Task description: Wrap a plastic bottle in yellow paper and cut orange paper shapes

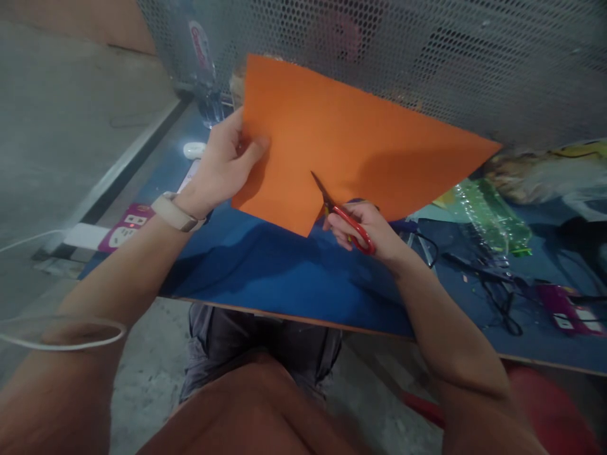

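A large sheet of orange paper (pixel 327 120) is held up over the blue table, tilted toward me. My left hand (pixel 232 161) pinches its left edge, thumb on the front face and the fingers behind. Red-handled scissors (pixel 348 221) are in my right hand (pixel 370 224), with fingers through the loops. Their dark blade lies across the front of the paper, pointing up and left. A cut runs in from the lower edge to the scissors, and the part left of it hangs as a flap. The other blade is hidden behind the sheet.
A perforated metal panel (pixel 455 69) stands behind the blue table (pixel 294 278). A plastic bottle (pixel 203 76), a white earbud case (pixel 194 150) and a purple power strip (pixel 128 226) are at left. Green plastic packaging (pixel 496 218), cables (pixel 505 309) and another purple power strip (pixel 566 309) lie at right.
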Motion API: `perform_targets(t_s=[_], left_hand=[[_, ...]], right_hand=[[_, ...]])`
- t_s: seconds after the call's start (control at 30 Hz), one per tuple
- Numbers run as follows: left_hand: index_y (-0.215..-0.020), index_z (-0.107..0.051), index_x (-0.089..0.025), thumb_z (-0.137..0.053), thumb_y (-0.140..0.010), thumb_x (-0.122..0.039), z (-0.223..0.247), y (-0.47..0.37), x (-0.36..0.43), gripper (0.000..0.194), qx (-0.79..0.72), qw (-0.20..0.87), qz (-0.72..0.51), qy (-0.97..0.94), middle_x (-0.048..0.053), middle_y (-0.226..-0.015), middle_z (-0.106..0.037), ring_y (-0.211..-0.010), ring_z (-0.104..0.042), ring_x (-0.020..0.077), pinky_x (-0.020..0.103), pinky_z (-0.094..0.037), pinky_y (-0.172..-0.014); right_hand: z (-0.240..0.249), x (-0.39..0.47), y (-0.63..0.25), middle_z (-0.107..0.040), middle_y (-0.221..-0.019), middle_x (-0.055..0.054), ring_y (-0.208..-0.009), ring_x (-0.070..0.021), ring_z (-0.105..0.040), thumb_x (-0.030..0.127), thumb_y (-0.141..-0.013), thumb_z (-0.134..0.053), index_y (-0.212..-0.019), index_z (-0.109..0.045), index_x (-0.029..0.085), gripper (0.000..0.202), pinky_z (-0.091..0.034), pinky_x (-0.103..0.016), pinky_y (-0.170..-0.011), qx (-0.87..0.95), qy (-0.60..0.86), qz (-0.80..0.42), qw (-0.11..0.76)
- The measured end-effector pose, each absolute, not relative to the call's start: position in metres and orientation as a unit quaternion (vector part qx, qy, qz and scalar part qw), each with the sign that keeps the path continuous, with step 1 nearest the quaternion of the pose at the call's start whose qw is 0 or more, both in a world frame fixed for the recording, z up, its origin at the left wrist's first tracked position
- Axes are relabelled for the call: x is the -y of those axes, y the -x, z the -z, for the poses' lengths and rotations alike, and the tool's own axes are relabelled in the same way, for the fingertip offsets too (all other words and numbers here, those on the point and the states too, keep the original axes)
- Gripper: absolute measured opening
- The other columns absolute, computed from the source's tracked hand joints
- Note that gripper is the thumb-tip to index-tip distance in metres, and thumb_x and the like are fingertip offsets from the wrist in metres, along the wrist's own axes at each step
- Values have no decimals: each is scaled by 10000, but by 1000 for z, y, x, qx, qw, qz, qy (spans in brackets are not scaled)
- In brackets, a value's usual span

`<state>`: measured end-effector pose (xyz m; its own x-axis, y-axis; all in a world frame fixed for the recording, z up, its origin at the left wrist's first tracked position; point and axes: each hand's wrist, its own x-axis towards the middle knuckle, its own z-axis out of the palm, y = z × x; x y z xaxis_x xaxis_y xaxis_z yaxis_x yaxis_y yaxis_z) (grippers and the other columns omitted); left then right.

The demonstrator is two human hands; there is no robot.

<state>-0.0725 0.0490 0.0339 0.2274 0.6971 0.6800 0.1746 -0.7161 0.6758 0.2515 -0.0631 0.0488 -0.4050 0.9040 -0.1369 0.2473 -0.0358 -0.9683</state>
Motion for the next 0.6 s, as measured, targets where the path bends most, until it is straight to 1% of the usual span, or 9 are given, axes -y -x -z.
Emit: perform_targets(t_s=[0.1,0.17,0.23,0.3,0.33,0.4,0.43,0.5,0.6], left_hand=[[-1386,-685,-338,-675,-1123,-686,-42,67,-34,436,-309,199,-575,-731,65,-1306,-768,-1073,-695,248,433,-637,-895],[-1465,-655,-350,-725,-1106,-655,-49,61,-21,476,-301,171,-581,-736,71,-1503,-711,-1322,-673,279,461,-610,-1089],[-1445,-672,-379,-741,-1106,-641,-55,56,-9,433,-306,152,-611,-714,53,-1529,-692,-1393,-661,275,456,-585,-1155],[-1335,-714,-370,-734,-1124,-631,-57,50,0,336,-317,178,-650,-667,42,-1413,-716,-1269,-719,242,406,-616,-1057],[-1229,-729,-333,-738,-1117,-649,-56,47,3,335,-306,199,-674,-642,38,-1245,-741,-1085,-743,213,372,-624,-914],[-1022,-686,-263,-707,-1114,-703,-50,40,7,451,-274,286,-680,-617,-1,-880,-678,-710,-656,149,318,-527,-642],[-971,-656,-245,-675,-1118,-730,-46,37,9,507,-264,344,-657,-617,-21,-766,-625,-594,-599,131,303,-467,-568],[-963,-627,-240,-634,-1127,-752,-38,31,14,537,-255,438,-599,-620,-27,-720,-648,-525,-590,125,288,-407,-510],[-949,-633,-228,-609,-1131,-772,-31,25,21,575,-202,511,-505,-666,26,-783,-751,-558,-661,150,300,-448,-520]], right_hand=[[-46,64,-247,-536,-580,58,-446,-98,-513,777,-942,-905,-837,-726,198,614,-377,-274,-467,620,411,-559,366],[-46,65,-243,-528,-592,60,-440,-97,-509,771,-962,-888,-831,-712,206,606,-386,-276,-464,613,372,-556,421],[-45,65,-240,-514,-586,62,-423,-104,-494,791,-968,-865,-816,-696,222,613,-394,-286,-450,609,345,-540,468],[-43,64,-238,-497,-573,62,-406,-113,-472,839,-957,-840,-798,-680,242,638,-400,-297,-433,604,340,-518,501],[-42,64,-237,-498,-574,59,-408,-118,-469,859,-952,-829,-794,-671,250,649,-410,-302,-432,601,345,-509,511],[-38,63,-235,-503,-580,51,-420,-125,-469,879,-950,-813,-784,-649,262,660,-427,-308,-437,592,355,-492,531],[-36,63,-234,-510,-587,48,-431,-128,-477,875,-960,-806,-780,-640,264,658,-441,-310,-448,587,358,-485,540],[-32,64,-231,-525,-600,43,-442,-128,-492,849,-992,-792,-769,-620,264,649,-462,-314,-474,577,365,-472,558],[-27,65,-226,-541,-603,37,-443,-126,-510,854,-995,-784,-732,-567,263,682,-461,-316,-483,572,389,-453,562]])
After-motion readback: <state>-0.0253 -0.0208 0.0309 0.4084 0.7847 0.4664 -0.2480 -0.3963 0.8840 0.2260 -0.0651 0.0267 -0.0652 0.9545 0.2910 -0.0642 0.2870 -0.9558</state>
